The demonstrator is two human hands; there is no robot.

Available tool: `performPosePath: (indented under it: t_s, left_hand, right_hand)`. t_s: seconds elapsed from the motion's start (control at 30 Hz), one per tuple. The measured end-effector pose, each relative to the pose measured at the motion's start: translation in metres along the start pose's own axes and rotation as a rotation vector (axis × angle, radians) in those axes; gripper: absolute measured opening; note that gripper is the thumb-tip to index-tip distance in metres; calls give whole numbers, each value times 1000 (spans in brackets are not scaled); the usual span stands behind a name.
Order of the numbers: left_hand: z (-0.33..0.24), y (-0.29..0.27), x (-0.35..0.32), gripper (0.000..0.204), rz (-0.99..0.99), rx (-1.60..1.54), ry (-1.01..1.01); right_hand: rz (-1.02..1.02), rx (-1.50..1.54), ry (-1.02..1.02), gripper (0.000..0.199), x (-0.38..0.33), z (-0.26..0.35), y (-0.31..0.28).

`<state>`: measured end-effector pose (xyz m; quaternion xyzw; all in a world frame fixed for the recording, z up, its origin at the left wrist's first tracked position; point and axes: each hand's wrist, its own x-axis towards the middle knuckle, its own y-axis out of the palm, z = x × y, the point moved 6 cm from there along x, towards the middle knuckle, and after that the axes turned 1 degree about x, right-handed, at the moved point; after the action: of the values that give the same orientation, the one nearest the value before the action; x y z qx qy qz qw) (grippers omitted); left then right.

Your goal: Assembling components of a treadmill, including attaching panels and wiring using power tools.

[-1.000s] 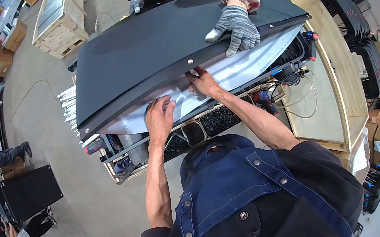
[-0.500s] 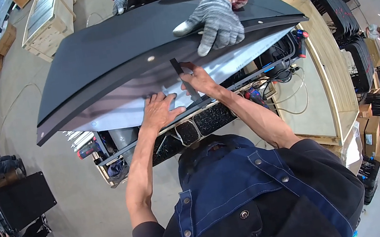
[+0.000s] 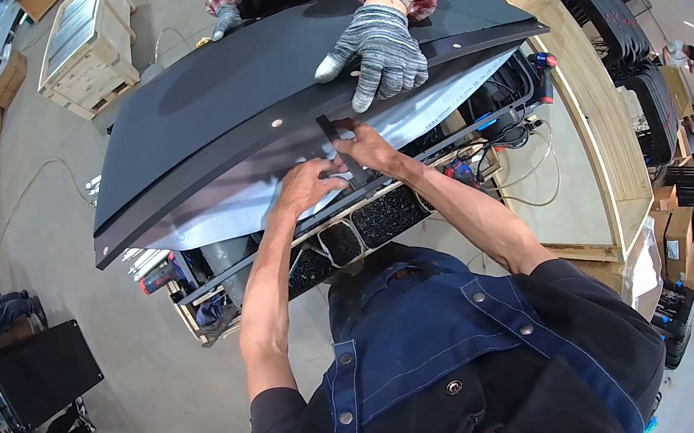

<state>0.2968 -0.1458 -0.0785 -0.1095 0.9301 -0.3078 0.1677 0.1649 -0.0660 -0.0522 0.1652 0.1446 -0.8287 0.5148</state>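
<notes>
A large black panel (image 3: 198,94) with a pale sheeted underside (image 3: 209,216) leans tilted above a dark metal frame (image 3: 311,222). Under its near edge, my right hand (image 3: 368,147) is closed around a flat black bar (image 3: 327,131) that stands up from the frame. My left hand (image 3: 304,187) is close beside the bar's lower part, fingers curled with the thumb below. What lies between those fingertips is too small to make out. Across the panel, a co-worker's gloved hand (image 3: 379,50) grips its near edge, and another gloved hand (image 3: 226,21) rests on the far edge.
A red and blue power tool (image 3: 544,78) stands at the frame's right end, with another (image 3: 157,278) at the left end. Black cables (image 3: 512,134) lie inside the frame. An open wooden crate (image 3: 619,143) is at the right, and a slatted crate (image 3: 86,54) is back left.
My left hand has lifted off the pale underside and moved right to the bar, its fingers curling. The panel has shifted slightly, its left corner moving right. My right hand stays on the bar.
</notes>
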Motion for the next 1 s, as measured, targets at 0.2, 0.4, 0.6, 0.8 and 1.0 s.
performPosePath:
  t_s: [0.2, 0.4, 0.6, 0.8, 1.0]
  left_hand:
    - [62, 16, -16, 37, -125, -367, -138]
    - [-55, -43, -79, 51, -573, -1135, 54]
    - [-97, -106, -114, 44, -1065, -1561, 138]
    - [-80, -95, -113, 28, -1332, -1386, -178]
    - [-32, -11, -126, 24, -1379, -1654, -334]
  right_hand:
    - [91, 44, 4, 30, -4, -19, 34]
    - [102, 32, -25, 24, 5, -28, -5]
    - [128, -145, -149, 22, 2, -16, 2]
    - [105, -418, -290, 40, 2, -19, -19]
    - [261, 379, 49, 44, -39, -16, -179]
